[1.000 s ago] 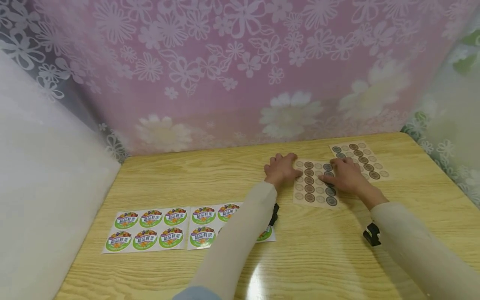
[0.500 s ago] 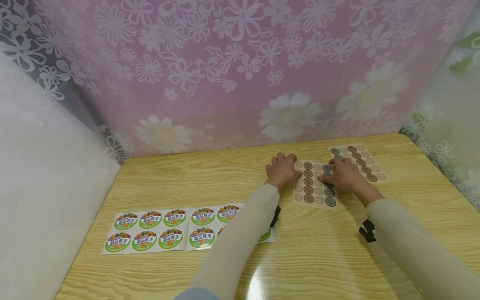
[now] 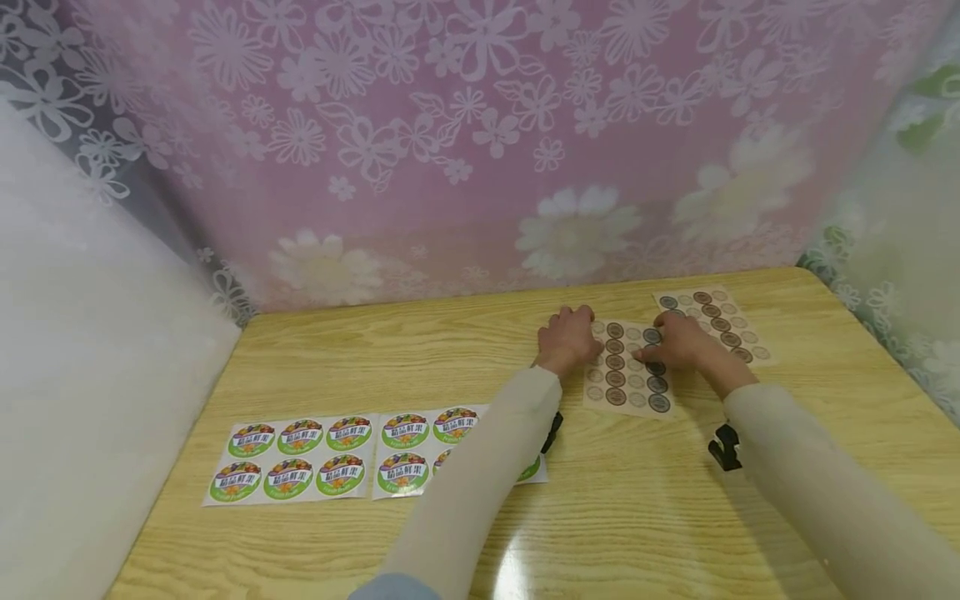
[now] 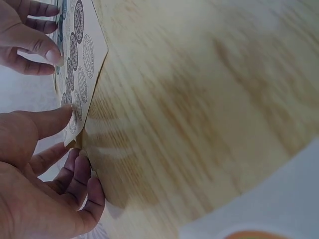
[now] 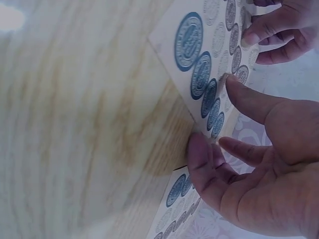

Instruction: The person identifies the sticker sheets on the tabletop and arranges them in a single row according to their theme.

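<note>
A beige sheet of round stickers (image 3: 625,372), with brown, pale and dark blue-grey columns, lies on the table between both hands. My left hand (image 3: 567,342) holds its far left corner; in the left wrist view the left thumb (image 4: 57,121) presses on the top face, with curled fingers at the edge. On the opposite side, my right hand (image 3: 681,343) grips the sheet, its thumb (image 5: 249,97) on the printed face and its fingers bent around the far right edge. A second sheet of similar stickers (image 3: 738,332) lies behind the right hand, partly covered by it.
Two white sheets of fruit labels lie at the front left: a left sheet (image 3: 292,493) and a right sheet (image 3: 381,492), the latter partly under the left sleeve (image 3: 480,467). A floral pink curtain (image 3: 450,208) hangs along the back edge of the wooden table (image 3: 637,517).
My left hand has shifted slightly right, and my right hand and forearm slightly left. The sheet between them stays in nearly the same place.
</note>
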Tool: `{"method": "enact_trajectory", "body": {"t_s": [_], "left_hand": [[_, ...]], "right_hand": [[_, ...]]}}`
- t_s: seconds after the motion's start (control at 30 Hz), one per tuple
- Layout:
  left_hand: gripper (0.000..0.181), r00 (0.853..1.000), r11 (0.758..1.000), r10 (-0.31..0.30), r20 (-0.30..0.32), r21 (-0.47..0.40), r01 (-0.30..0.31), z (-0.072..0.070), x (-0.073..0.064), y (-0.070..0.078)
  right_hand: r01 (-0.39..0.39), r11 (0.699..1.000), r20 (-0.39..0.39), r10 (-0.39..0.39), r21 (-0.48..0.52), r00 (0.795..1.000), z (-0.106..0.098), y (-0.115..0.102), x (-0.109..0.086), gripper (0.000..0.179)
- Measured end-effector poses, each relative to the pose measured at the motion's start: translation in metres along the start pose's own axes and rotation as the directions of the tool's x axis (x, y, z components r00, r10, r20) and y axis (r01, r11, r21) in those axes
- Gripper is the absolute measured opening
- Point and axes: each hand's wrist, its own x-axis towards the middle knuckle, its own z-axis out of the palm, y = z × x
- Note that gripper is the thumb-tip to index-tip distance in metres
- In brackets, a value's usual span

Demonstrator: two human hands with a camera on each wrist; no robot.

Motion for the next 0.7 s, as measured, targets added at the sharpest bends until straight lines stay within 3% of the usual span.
{"method": "enact_trajectory", "body": {"t_s": [0.27,0.53,0.7], "left_hand": [[0.042,1.0,1.0,0.004,0.003,-0.023,-0.004,0.0019,0.0011,0.0011],[0.044,0.999,0.999,0.036,0.004,-0.025,-0.036,0.0042,-0.0008,0.0006],[0.043,0.998,0.998,0.051,0.027,-0.041,-0.049,0.0039,0.0022,-0.0012]], "right_hand": [[-0.073,0.997,0.034,0.072,0.015,0.997,-0.0039,-0.0076,-0.0025,0.07],[-0.1,0.993,0.066,0.096,0.057,0.993,-0.0048,-0.0109,-0.0024,0.07],[-0.12,0.984,0.101,0.107,0.131,0.989,-0.0063,-0.0089,0.0009,0.073]]}}
